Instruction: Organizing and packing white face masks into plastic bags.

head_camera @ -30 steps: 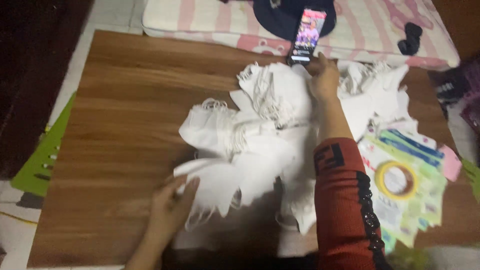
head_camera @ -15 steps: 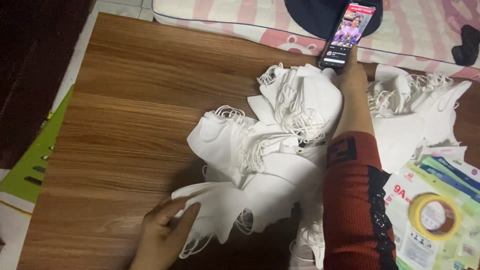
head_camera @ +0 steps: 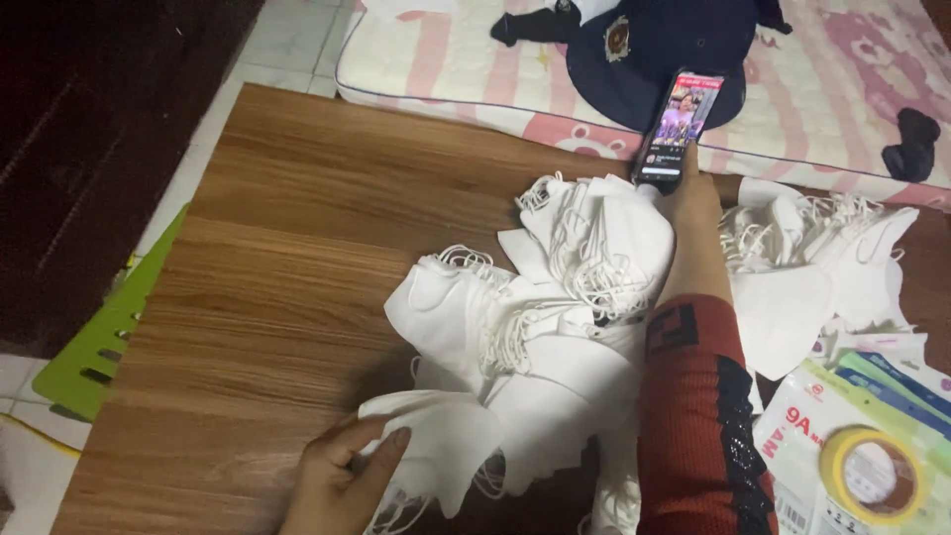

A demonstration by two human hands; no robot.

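The left hand (head_camera: pixel 347 476) lies low on the wooden table (head_camera: pixel 297 248), palm down, its fingers curled over the near edge of a white face mask (head_camera: pixel 441 446) and pinching it against the thumb. That mask is the closest one of a loose heap of white masks (head_camera: pixel 555 297) that spreads away from the fingers; the heap holds too many overlapping pieces to count. The right arm, in a red and black sleeve (head_camera: pixel 698 416), stretches straight out across the heap, and the right hand (head_camera: pixel 688 193) reaches the lower end of one phone (head_camera: pixel 679 124) with a lit screen; whether its fingers close round the phone cannot be told. Right of that forearm lies a second pile of masks (head_camera: pixel 822 258). Near the elbow sit one roll of yellow tape (head_camera: pixel 877 476) and several printed packets (head_camera: pixel 872 396)
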